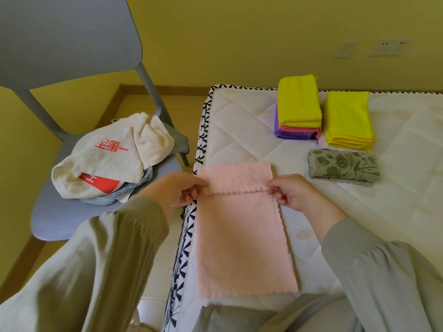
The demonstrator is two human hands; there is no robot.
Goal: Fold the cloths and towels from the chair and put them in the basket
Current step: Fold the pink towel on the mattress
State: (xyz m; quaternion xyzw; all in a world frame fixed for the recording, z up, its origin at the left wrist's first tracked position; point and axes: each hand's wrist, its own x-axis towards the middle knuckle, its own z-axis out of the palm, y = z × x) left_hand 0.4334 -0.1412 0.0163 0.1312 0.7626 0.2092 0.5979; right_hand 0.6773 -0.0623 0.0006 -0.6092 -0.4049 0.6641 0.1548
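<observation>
A pink towel [242, 238] lies lengthwise on the near left part of the white mattress [395, 188], its far end folded back toward me. My left hand [178, 188] pinches the left corner of that folded flap, and my right hand [290, 190] pinches the right corner. On the grey chair [60, 219] at the left sits a heap with a white towel with red print [112, 154] on top and a blue-grey cloth [134, 188] under it. No basket is in view.
Folded cloths lie on the mattress farther back: a stack with yellow on top of pink and purple [298, 106], a second folded yellow pile [347, 121], and a folded grey floral cloth [344, 167]. A yellow wall with sockets [390, 47] stands behind.
</observation>
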